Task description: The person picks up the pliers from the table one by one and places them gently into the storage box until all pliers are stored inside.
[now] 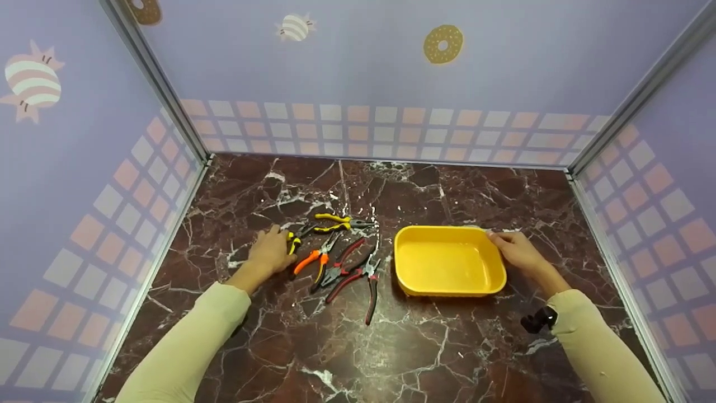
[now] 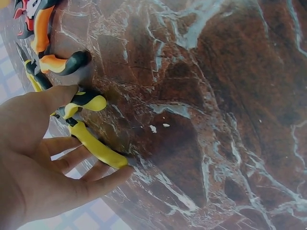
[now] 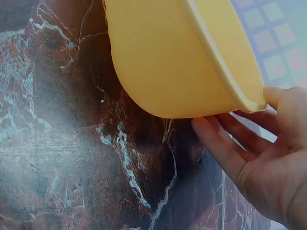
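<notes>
My left hand (image 1: 271, 250) is around a pair of pliers with yellow and black handles (image 2: 99, 147), lying on the marble-patterned table. In the left wrist view the thumb touches one handle and the fingers curl along the other; the handles are spread. At the right, my right hand (image 1: 517, 253) grips the right end of a yellow plastic tub (image 1: 447, 289), thumb at the rim and fingers against its outer wall. No contents show inside the tub.
Near the left hand lie another yellow-and-black pair of pliers (image 1: 334, 226), an orange-handled pair (image 1: 307, 261) and two red-and-black pairs, one with spread handles (image 1: 373, 296), the other overlapping it (image 1: 351, 250). Patterned panels (image 1: 358, 78) enclose the table's back and sides.
</notes>
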